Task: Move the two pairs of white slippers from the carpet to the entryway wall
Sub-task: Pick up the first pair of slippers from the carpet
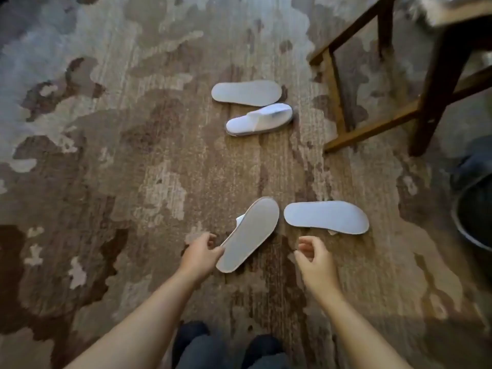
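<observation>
Gripping slipper (249, 234) in left hand (200, 253), seemingly lifted

1. A wooden stool (415, 75) stands at the upper right, with dark legs, a lighter brown crossbar low between them and a slanted brace above.
2. Its seat (463, 12) is cut off by the top right corner, and something pale and blurred lies on it.
3. A dark round container (476, 209) with a pale rim sits at the right edge, only partly in view.
4. The legs of dark trousers (226, 347) show at the bottom centre, seen from above.
</observation>
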`<state>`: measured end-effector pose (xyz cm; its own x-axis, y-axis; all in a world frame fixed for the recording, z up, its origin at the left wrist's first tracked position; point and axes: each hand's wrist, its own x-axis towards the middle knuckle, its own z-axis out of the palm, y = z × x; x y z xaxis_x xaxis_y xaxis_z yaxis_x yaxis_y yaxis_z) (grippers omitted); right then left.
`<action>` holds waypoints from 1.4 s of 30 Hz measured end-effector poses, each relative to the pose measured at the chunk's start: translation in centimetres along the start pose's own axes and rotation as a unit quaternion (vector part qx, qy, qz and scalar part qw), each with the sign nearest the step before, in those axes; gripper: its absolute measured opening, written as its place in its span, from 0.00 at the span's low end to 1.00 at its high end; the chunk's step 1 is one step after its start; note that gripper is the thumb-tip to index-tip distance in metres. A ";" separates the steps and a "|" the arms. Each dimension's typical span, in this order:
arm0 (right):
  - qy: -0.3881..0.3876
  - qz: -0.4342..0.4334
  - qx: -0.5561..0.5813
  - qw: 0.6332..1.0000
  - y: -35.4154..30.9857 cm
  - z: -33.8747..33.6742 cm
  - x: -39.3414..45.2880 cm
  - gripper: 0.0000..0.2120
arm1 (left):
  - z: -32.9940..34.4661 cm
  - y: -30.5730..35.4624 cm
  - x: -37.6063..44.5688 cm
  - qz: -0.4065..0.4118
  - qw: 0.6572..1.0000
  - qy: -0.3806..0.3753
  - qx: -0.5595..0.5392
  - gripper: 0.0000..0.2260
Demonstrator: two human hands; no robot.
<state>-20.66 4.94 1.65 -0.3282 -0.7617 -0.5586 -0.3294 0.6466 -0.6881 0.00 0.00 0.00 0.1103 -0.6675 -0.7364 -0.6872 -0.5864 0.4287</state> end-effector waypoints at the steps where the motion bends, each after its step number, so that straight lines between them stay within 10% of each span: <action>1: 0.008 0.007 0.010 1.000 1.9 1.6 1.8 0.13 | 1.9 -1.0 2.4 0.009 1.000 0.000 -0.003 0.18; 11: 0.081 0.072 0.072 0.992 17.0 10.2 17.3 0.15 | 13.6 -7.1 21.4 0.082 0.992 -0.006 0.097 0.08; 26: 0.244 0.187 0.358 0.882 17.6 9.3 24.4 0.08 | 13.3 -4.8 22.3 0.159 0.985 0.022 -0.070 0.12; 42: 0.217 0.022 0.199 0.955 -1.3 -4.4 -2.8 0.02 | -0.9 5.5 -3.6 0.161 0.967 0.054 -0.192 0.11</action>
<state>-23.25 6.39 6.12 -0.6991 -0.5894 -0.4049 0.0269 0.5441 -0.8386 -3.50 -1.20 5.48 0.0238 -0.8762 -0.4814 -0.3839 -0.4527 0.8048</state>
